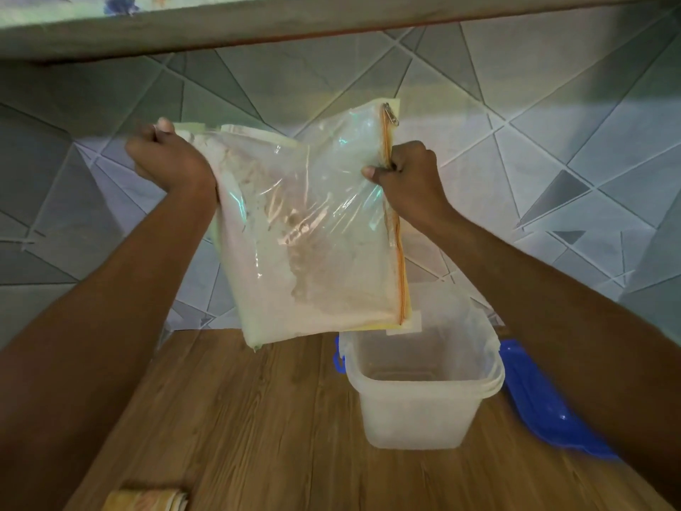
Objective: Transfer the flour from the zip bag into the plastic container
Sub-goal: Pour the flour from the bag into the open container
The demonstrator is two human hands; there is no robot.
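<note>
The left hand (167, 156) and right hand (407, 171) each grip a side of the zip bag (313, 234), held above the plastic container (423, 392) on the table (239, 418). Flour sits inside; pouring probably comes next, needing a tilt over the container.

Hands: two are showing, the left hand (167, 156) at 10 o'clock and the right hand (409, 175) at 2 o'clock.
Zip bags: one zip bag (313, 234) is hanging in the middle.
Plastic containers: one plastic container (420, 392) is sitting at 5 o'clock.
Blue lids: one blue lid (545, 400) is lying at 4 o'clock.
Folded cloths: one folded cloth (147, 500) is peeking in at 7 o'clock.
</note>
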